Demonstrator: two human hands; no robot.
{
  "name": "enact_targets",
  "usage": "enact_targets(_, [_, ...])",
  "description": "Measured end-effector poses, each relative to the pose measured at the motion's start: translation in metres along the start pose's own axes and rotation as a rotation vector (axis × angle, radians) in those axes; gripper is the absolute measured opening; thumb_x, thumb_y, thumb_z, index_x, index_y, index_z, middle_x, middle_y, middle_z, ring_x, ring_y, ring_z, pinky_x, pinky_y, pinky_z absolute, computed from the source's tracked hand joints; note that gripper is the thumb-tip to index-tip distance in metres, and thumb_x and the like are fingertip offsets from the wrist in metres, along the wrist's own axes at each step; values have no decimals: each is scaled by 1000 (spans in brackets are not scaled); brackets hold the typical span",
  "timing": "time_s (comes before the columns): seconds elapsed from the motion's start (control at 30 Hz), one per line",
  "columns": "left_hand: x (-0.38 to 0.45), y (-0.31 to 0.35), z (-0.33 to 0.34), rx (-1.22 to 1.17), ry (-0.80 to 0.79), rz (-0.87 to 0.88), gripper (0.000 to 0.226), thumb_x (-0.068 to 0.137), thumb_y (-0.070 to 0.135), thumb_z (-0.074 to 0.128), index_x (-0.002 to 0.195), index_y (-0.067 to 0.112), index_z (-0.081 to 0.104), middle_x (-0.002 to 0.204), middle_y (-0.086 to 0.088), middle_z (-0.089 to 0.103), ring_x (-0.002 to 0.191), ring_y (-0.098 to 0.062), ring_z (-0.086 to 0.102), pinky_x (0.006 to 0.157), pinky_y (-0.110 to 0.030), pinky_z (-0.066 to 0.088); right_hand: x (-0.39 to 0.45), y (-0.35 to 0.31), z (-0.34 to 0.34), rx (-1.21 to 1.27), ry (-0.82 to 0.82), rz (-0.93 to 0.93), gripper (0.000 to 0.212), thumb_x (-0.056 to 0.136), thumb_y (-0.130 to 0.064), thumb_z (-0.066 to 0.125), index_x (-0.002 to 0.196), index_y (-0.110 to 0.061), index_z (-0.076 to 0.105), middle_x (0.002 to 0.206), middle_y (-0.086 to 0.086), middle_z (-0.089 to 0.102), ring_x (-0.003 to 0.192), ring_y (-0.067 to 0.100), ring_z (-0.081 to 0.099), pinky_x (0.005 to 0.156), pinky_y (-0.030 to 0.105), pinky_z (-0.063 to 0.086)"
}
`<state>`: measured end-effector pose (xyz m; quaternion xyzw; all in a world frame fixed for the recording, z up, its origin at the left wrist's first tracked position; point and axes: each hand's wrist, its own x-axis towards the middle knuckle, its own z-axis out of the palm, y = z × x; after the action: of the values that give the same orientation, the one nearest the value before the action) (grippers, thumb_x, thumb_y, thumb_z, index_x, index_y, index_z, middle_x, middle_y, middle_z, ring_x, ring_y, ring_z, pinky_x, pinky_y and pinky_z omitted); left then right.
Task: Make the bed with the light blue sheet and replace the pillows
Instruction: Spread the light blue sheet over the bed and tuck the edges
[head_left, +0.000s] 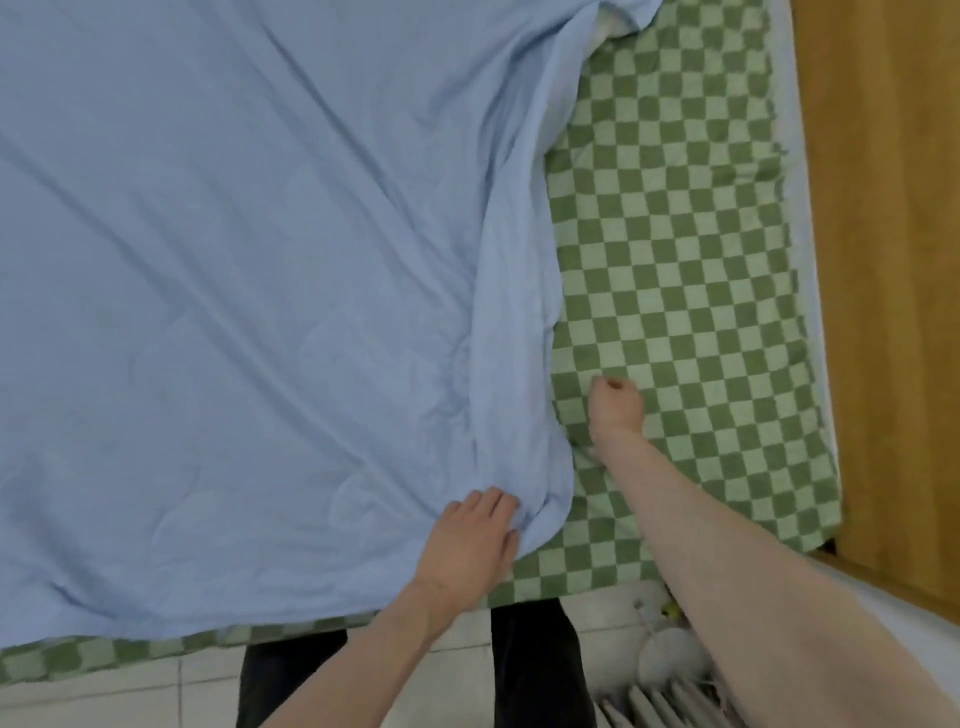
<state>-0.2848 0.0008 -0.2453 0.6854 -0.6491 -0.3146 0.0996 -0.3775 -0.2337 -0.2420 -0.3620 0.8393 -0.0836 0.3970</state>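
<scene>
Nearest the camera, white floor tiles (457, 670) and dark trouser legs (535, 670) are being seen below the bed's edge, with a pale ribbed object (654, 706) on the floor to the right — its kind cannot be told. The left hand (475, 540) is being laid on the light blue sheet (234, 260) at its near right corner, fingers extended and slightly bent onto the gathered fold; a firm grip cannot be confirmed. Further in, the right hand (615, 405) is being held with fingers curled, just beside the sheet's bunched right edge, over the green checkered cover (685, 234) — whether fabric is pinched cannot be told. The sheet is lying across the left and middle of the bed, wrinkled. A wooden panel (883, 260) is bordering the far right.
</scene>
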Motion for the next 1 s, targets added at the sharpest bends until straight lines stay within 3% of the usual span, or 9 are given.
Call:
enact_targets(0.1, [55,33,32,145,-147,-170,70,68,61,76,123,19,64,117,0,62,103,-24,63,87,-50,53,48,-75,31,47,-208,-145,39,95,-34,59,123,-7,64,116,7,68,100,26,64,89,36,54])
enact_targets(0.2, [73,56,64,267,-321,-418,88,77,39,78,152,10,42,140,-11,49,128,-31,51,102,-72,37,75,-117,65,87,-377,-40,23,89,-27,68,98,-7,66,91,5,68,79,25,65,76,36,60])
enact_targets(0.37, [89,57,76,275,-109,-428,70,52,2,87,120,4,72,96,-8,70,72,-28,67,78,-61,58,95,-119,72,206,-688,29,32,87,-12,70,117,-1,66,107,14,73,99,33,71,89,48,60])
enact_targets(0.47, [74,64,76,123,-39,-389,64,48,1,91,108,15,74,84,3,68,60,-20,64,66,-35,59,126,-85,12,404,-368,-93,12,98,-22,60,108,-15,64,101,0,71,96,23,68,80,33,58])
enact_targets(0.57, [48,85,73,28,-63,-314,49,60,13,83,105,27,71,85,14,63,68,-12,62,65,-24,50,168,-33,-90,564,94,12,22,103,-26,52,119,-12,58,112,8,67,103,30,66,89,38,56])
enact_targets(0.67, [30,94,65,3,-93,-318,29,71,26,64,99,30,71,93,14,65,79,-13,67,68,-25,52,184,6,-159,182,167,-30,29,100,-40,56,107,-12,62,110,10,68,88,24,59,77,32,45])
enact_targets(0.77, [35,106,53,65,-280,-349,44,44,25,90,82,30,70,87,10,66,69,-13,67,53,-26,51,189,21,-189,-29,-39,-181,43,96,-42,63,95,1,63,91,22,65,76,20,54,68,31,39])
enact_targets(0.87, [56,119,54,89,-370,-411,54,24,16,91,70,27,65,76,9,61,58,-13,63,43,-22,36,197,18,-201,-1,-352,-137,33,91,-33,73,93,-1,70,90,12,75,79,22,69,70,34,56])
enact_targets(1.0, [82,125,66,131,-464,-342,31,79,37,76,104,23,65,108,4,62,105,-18,64,69,-31,43,201,31,-192,-212,-702,-120,24,85,-17,79,109,-19,73,104,-4,77,83,9,74,62,19,56])
